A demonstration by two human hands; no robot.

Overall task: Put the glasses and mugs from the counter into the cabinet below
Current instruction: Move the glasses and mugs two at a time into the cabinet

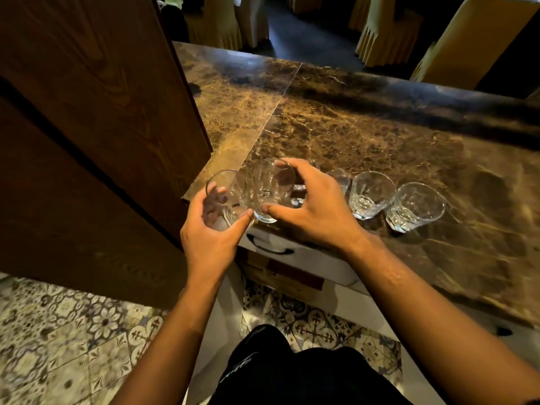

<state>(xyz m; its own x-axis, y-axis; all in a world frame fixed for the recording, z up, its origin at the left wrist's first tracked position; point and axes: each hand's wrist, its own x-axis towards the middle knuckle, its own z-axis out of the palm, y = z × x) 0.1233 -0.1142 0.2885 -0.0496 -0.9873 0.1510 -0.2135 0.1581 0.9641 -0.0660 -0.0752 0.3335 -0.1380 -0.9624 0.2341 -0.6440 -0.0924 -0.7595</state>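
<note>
My left hand (209, 229) grips a clear glass (226, 190) at the counter's near-left corner, fingers curled round its far side. Right beside it, my right hand (314, 206) holds a second clear glass (273, 182), thumb on its base and fingers over its rim. Three more clear glasses stand in a row to the right on the brown marble counter (380, 127): a small one (340, 178) partly hidden by my right hand, a faceted one (368, 194) and another faceted one (413, 207).
A tall dark wooden panel (96, 127) rises at the left, close to the held glasses. Below the counter edge sits a white drawer front with a black handle (270, 248). Patterned floor tiles (73, 331) lie below. Covered chairs (388, 27) stand beyond the counter.
</note>
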